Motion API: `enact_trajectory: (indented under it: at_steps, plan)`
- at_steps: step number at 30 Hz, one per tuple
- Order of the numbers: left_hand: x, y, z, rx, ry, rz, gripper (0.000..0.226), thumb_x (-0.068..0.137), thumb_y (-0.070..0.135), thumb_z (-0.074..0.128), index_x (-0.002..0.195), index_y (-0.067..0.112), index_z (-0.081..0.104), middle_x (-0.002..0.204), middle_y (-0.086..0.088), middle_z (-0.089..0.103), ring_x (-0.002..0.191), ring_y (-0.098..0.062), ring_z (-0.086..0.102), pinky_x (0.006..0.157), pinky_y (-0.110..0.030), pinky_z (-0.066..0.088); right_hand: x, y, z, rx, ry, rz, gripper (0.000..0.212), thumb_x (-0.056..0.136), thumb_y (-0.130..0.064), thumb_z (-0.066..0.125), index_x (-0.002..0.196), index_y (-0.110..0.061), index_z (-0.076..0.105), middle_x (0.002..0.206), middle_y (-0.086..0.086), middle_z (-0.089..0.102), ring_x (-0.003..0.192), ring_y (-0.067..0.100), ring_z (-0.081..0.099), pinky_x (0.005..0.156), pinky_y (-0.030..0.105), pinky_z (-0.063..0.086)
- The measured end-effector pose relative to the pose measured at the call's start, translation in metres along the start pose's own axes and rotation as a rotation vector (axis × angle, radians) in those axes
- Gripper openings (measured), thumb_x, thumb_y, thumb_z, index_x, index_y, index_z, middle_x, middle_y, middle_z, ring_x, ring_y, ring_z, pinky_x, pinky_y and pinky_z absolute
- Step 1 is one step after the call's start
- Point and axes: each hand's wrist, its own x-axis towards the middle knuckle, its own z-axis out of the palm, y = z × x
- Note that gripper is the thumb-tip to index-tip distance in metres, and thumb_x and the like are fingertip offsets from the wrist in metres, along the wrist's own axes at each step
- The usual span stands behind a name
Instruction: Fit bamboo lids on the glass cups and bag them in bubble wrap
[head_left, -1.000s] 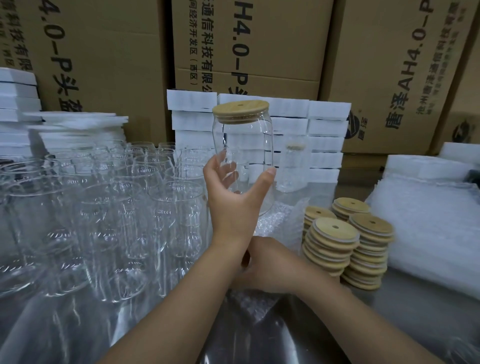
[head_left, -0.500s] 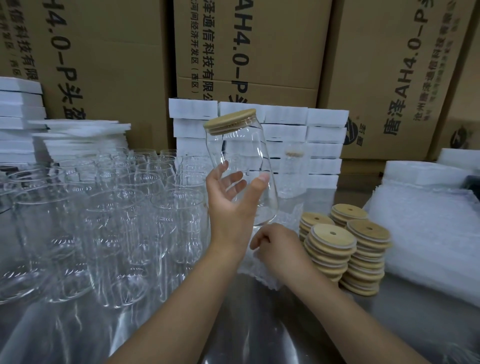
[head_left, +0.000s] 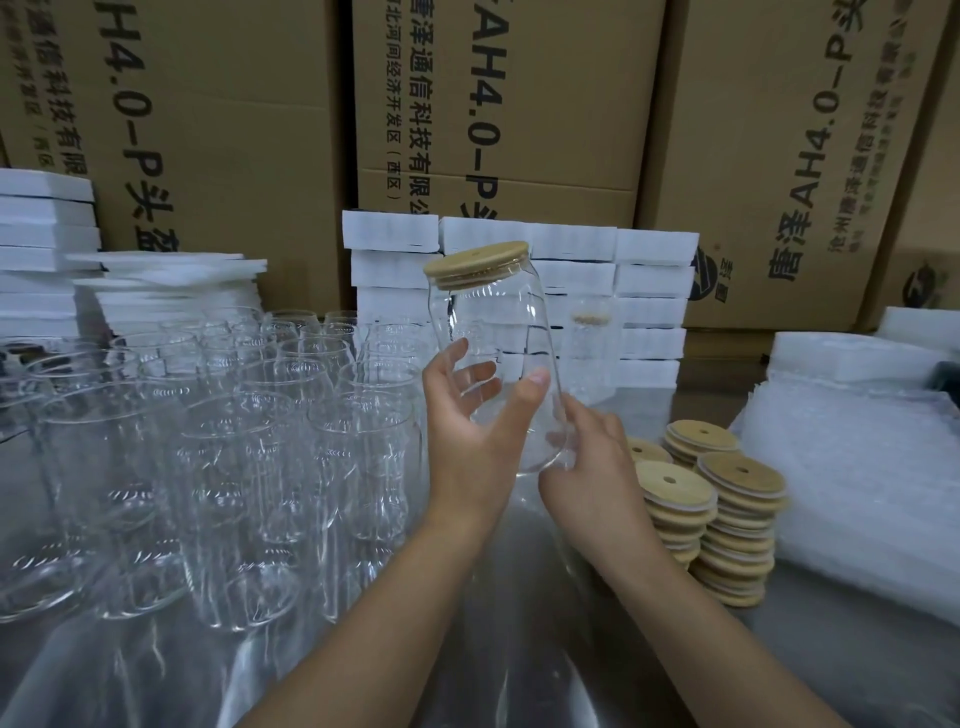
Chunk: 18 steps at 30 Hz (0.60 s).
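Observation:
My left hand (head_left: 467, 447) holds a clear glass cup (head_left: 496, 322) by its lower half, raised over the table and tilted to the left. A bamboo lid (head_left: 478, 262) sits in its mouth. The fingers of my right hand (head_left: 592, 478) wrap the right side of the cup's base. Three stacks of bamboo lids (head_left: 737, 519) with straw holes stand just right of my right hand. Several open glass cups (head_left: 234, 441) crowd the left of the table. A pile of bubble wrap bags (head_left: 857, 493) lies at the right.
A lidded cup in wrap (head_left: 589, 353) stands behind the held cup. White foam boxes (head_left: 395, 234) are stacked along the back and at far left, with tall cardboard cartons (head_left: 519, 104) behind them. The steel table (head_left: 831, 649) shows at bottom right.
The cup has tipped further left. My right hand has risen from the bubble wrap on the table to the cup's base.

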Motion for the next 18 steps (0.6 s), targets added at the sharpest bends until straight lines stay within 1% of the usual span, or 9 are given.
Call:
enact_trajectory:
  at_steps: [2,4,6,8,10,11,13,16,18]
  plan:
    - [-0.001,-0.001,0.001,0.038,0.010,0.014,0.075,0.052,0.062,0.070,0.118,0.042,0.043,0.114,0.011,0.057,0.106,-0.001,0.060,0.093,-0.037,0.053,0.000,-0.002,-0.002,0.069,0.015,-0.006,0.075,0.080,0.008,0.047,0.146,-0.024,0.036,0.135,-0.003,0.035,0.126,0.013,0.045,0.102,0.030,0.044]
    - [-0.001,-0.002,0.001,0.082,0.033,0.031,0.073,0.057,0.057,0.074,0.120,0.041,0.042,0.112,0.013,0.056,0.103,0.004,0.058,0.085,-0.024,0.049,0.000,-0.002,-0.004,0.097,0.015,-0.007,0.075,0.079,0.010,0.046,0.145,-0.024,0.038,0.134,-0.006,0.037,0.127,0.012,0.044,0.104,0.035,0.044]
    - [-0.001,-0.005,0.000,0.126,0.051,0.042,0.073,0.060,0.052,0.074,0.123,0.040,0.039,0.114,0.016,0.053,0.107,0.005,0.054,0.082,-0.016,0.043,-0.001,-0.001,-0.004,0.094,0.003,-0.002,0.073,0.078,0.010,0.048,0.142,-0.025,0.042,0.126,-0.010,0.038,0.121,0.006,0.045,0.095,0.024,0.046]
    - [0.000,-0.008,-0.001,0.171,0.039,0.044,0.077,0.064,0.048,0.080,0.127,0.040,0.037,0.118,0.017,0.050,0.112,0.003,0.050,0.085,-0.018,0.042,-0.001,-0.001,-0.003,0.096,-0.026,-0.001,0.071,0.079,0.009,0.050,0.138,-0.029,0.046,0.122,-0.013,0.040,0.113,-0.002,0.046,0.077,0.009,0.044]
    - [0.000,-0.012,-0.001,0.207,0.021,0.044,0.077,0.069,0.040,0.084,0.131,0.038,0.037,0.121,0.015,0.049,0.116,0.002,0.047,0.092,-0.024,0.042,-0.001,-0.002,-0.002,0.134,-0.061,0.000,0.062,0.082,0.002,0.056,0.134,-0.031,0.047,0.126,-0.011,0.043,0.099,-0.013,0.047,0.062,0.005,0.044]
    - [0.000,-0.012,-0.001,0.215,0.012,0.043,0.077,0.070,0.038,0.084,0.132,0.037,0.037,0.124,0.014,0.049,0.118,0.002,0.046,0.095,-0.026,0.041,-0.001,-0.003,-0.001,0.169,-0.069,0.002,0.056,0.084,-0.006,0.061,0.130,-0.034,0.047,0.127,-0.012,0.044,0.093,-0.017,0.044,0.061,0.006,0.045]
    - [0.000,-0.012,-0.001,0.206,-0.023,0.041,0.077,0.070,0.043,0.080,0.133,0.035,0.038,0.129,0.014,0.048,0.122,0.003,0.045,0.098,-0.022,0.040,-0.004,-0.006,-0.001,0.251,-0.071,0.011,0.050,0.083,-0.023,0.068,0.121,-0.044,0.043,0.121,-0.019,0.047,0.093,-0.017,0.046,0.072,0.012,0.047]
    - [0.002,-0.007,-0.001,0.049,-0.064,-0.024,0.062,0.074,0.054,0.055,0.131,0.032,0.048,0.130,0.018,0.053,0.121,0.011,0.046,0.095,-0.010,0.040,-0.004,-0.008,-0.001,0.277,-0.086,0.038,0.080,0.077,-0.033,0.074,0.141,-0.037,0.026,0.125,-0.019,0.043,0.110,-0.002,0.051,0.091,0.029,0.050]
    - [0.003,-0.005,-0.001,-0.060,-0.071,-0.066,0.056,0.078,0.053,0.043,0.126,0.027,0.057,0.130,0.014,0.059,0.118,0.011,0.051,0.088,-0.003,0.040,-0.004,-0.009,0.000,0.274,-0.054,0.045,0.089,0.073,-0.038,0.079,0.142,-0.038,0.022,0.126,-0.017,0.044,0.111,0.003,0.052,0.090,0.031,0.050]
